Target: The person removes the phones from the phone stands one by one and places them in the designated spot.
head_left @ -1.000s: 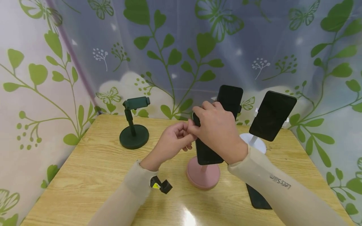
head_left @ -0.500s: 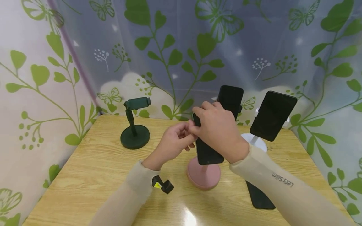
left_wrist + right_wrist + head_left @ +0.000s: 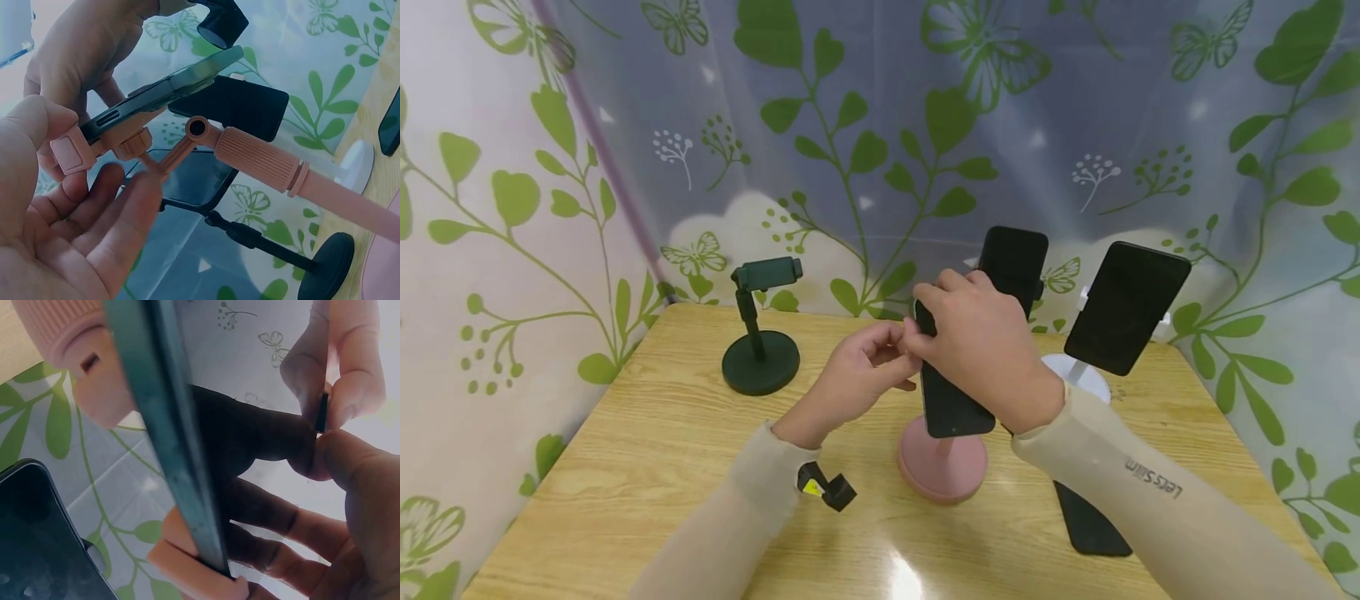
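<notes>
A phone (image 3: 951, 404) stands upright in the clamp (image 3: 72, 150) of a pink phone stand (image 3: 943, 462). My right hand (image 3: 985, 342) lies across its screen side, with thumb and index finger at the phone's left edge. There my left hand (image 3: 861, 375) meets it, thumb and finger bent toward each other. In the right wrist view, the fingertips of both hands pinch a small black piece (image 3: 322, 412); I cannot tell what it is. The left wrist view has the left thumb (image 3: 53, 122) right at the clamp's end, hiding the pinched piece.
Behind stands another phone (image 3: 1015, 254) in a dark holder. To the right, a white stand (image 3: 1078, 375) holds a tilted phone (image 3: 1127, 308). A dark green stand (image 3: 760, 358) is at the left. A phone (image 3: 1093, 517) lies flat under the right forearm on the wooden table (image 3: 647, 467).
The left hand's lower fingers have drawn in slightly. Both hands otherwise stay at the phone's left edge; the whole head view has shifted slightly to the right.
</notes>
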Demonstrator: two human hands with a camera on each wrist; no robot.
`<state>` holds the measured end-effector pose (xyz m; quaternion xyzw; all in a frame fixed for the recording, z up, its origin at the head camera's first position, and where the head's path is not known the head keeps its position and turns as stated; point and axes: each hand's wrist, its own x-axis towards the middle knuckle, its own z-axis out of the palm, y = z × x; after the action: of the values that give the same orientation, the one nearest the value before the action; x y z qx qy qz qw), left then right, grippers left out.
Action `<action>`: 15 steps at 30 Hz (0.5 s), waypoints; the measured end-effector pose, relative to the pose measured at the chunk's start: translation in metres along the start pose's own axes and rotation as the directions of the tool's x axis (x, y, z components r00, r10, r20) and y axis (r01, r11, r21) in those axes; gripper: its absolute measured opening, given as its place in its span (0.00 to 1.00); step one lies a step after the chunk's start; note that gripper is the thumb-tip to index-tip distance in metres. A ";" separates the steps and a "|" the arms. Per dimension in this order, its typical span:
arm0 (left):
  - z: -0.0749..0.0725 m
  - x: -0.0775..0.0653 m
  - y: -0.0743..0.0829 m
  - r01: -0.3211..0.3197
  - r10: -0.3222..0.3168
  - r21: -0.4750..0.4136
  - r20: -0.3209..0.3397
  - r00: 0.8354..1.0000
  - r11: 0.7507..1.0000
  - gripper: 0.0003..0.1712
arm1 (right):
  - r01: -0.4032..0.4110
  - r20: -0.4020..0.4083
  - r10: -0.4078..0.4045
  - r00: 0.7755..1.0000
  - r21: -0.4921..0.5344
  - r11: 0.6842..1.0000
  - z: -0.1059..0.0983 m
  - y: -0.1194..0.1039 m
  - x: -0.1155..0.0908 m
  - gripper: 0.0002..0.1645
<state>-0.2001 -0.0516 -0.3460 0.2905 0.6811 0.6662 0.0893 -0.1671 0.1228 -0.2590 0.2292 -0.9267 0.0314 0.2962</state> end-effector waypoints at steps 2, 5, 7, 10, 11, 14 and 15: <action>0.000 0.000 0.000 0.009 -0.008 -0.028 0.010 1.000 1.000 0.10 | 0.001 0.006 -0.001 1.000 0.008 1.000 0.000 0.000 0.000 0.16; -0.001 0.000 -0.001 0.023 -0.022 -0.064 0.021 1.000 0.998 0.10 | 0.001 0.014 -0.001 1.000 0.022 1.000 -0.001 0.001 0.000 0.17; -0.001 0.001 -0.001 0.027 -0.025 -0.081 0.032 0.999 0.996 0.10 | 0.002 0.015 -0.003 1.000 0.030 1.000 -0.001 0.002 -0.001 0.18; -0.002 0.002 -0.001 0.026 -0.020 -0.102 0.054 0.998 0.994 0.11 | 0.009 0.011 -0.010 1.000 0.037 0.999 -0.002 0.003 -0.001 0.18; -0.003 0.002 -0.001 0.023 -0.017 -0.106 0.061 0.998 0.994 0.11 | 0.012 0.008 -0.012 1.000 0.040 0.999 -0.002 0.003 -0.002 0.18; -0.004 0.002 -0.002 0.021 -0.012 -0.113 0.080 0.997 0.993 0.11 | 0.020 -0.001 -0.020 1.000 0.048 0.999 -0.003 0.003 -0.002 0.17; -0.005 0.002 -0.002 0.022 -0.013 -0.116 0.085 0.996 0.993 0.11 | 0.021 -0.003 -0.020 1.000 0.052 0.998 -0.003 0.004 -0.002 0.17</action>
<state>-0.2049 -0.0541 -0.3469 0.3066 0.6391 0.6912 0.1406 -0.1659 0.1273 -0.2575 0.2463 -0.9228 0.0528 0.2915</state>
